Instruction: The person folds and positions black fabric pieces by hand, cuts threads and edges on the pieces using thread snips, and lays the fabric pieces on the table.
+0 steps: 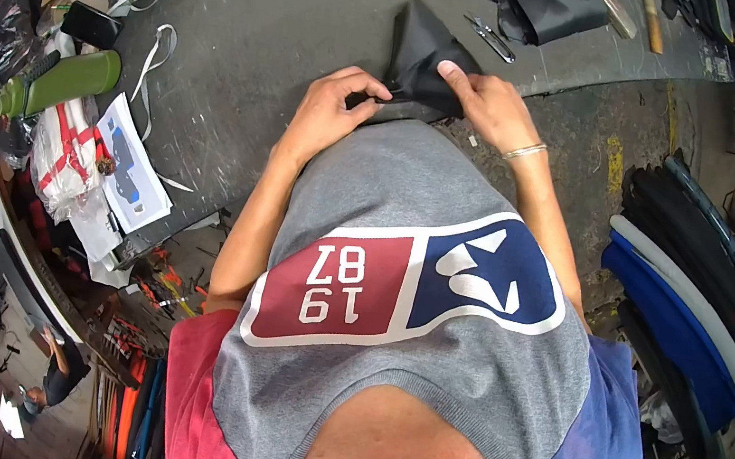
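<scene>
Black fabric piece point(424, 54) lay bunched and folded at the near edge of the desk point(258, 10), just in front of the grey shirt point(369, 158), its far corner pointing away from the body. Left hand point(327, 110): grip closed, thumb and fingertips pinching the near edge. Right hand point(494, 110): grip closed on the right side, thumb on top, fingers mostly hidden beneath.

Judged handling: the slick-looking cloth wanted a firm left pinch as anchor, with the right thumb smoothing away from it, light and even, so layers lay flat without skewing. Edges were best matched before any pressing; pulling both ways at once risked a twisted crease. Resting the work on the desk, rather than over its lip, would have steadied it.

Small metal snips point(491, 40) lay just beyond the right hand. Farther off: more black fabric point(556, 10), a wooden handle point(651, 23). Well to the left: white strap point(148, 70), green bottle point(73, 85), printed sheet point(135, 169).
</scene>
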A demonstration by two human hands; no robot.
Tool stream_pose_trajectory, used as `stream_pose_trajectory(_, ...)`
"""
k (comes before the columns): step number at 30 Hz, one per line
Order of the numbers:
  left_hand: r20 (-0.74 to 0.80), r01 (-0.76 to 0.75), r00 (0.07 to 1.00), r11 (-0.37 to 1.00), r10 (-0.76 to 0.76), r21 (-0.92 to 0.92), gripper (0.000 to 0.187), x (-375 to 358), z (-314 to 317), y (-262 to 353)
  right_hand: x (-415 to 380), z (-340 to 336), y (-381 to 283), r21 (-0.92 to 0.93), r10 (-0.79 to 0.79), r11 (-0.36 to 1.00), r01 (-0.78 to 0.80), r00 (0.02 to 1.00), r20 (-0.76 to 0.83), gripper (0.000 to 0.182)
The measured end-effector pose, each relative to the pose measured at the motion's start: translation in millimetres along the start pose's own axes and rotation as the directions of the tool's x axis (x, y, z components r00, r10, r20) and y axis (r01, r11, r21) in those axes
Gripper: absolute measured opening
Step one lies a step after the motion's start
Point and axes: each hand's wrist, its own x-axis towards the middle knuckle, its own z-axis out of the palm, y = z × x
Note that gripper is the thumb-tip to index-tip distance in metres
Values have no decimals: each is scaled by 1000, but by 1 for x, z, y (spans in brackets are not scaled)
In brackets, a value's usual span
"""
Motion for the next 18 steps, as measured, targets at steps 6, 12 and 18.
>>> stream_pose_trajectory(6,243,79,970,978,-30,-195,32,11,-4,-15,35,41,39,209,-79,965,161,932,-353,63)
stream_pose_trajectory(12,-116,87,984,933,-135,-349,51,61,-10,-14,48,52,41,434,-150,856,280,939,-310,46)
stream_pose_trajectory(18,-112,155,969,899,-218,-409,54,90,2,-24,52,54,49,587,-221,747,313,949,-224,42)
